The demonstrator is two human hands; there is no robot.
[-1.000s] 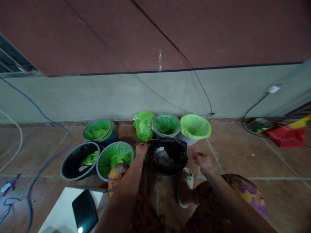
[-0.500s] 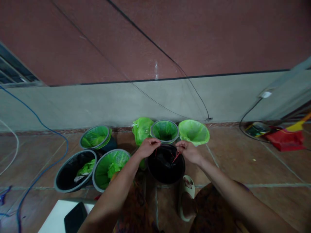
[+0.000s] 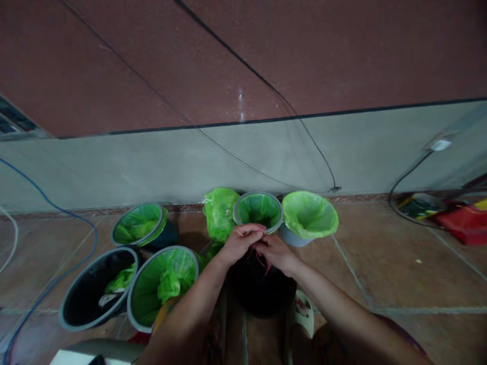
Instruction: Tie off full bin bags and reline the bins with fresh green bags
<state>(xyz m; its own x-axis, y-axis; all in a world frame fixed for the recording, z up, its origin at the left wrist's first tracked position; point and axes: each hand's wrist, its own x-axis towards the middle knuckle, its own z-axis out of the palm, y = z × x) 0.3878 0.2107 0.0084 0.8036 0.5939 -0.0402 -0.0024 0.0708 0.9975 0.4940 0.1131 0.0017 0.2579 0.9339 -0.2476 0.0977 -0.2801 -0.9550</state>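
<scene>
Two hands, mine: left hand [image 3: 243, 242] and right hand [image 3: 277, 252], grips closed on red drawstring [image 3: 260, 260] above black bin [image 3: 262, 294]; beyond, green bag [image 3: 220, 212].

No text, label, brand, number or sign was legible. The markings on the dark object [image 3: 422, 205], just left of the red dustpan [image 3: 466, 223], were too small and blurred to read. The design on the pale slipper [image 3: 303, 306], well left of the same dustpan, showed no readable lettering.
</scene>
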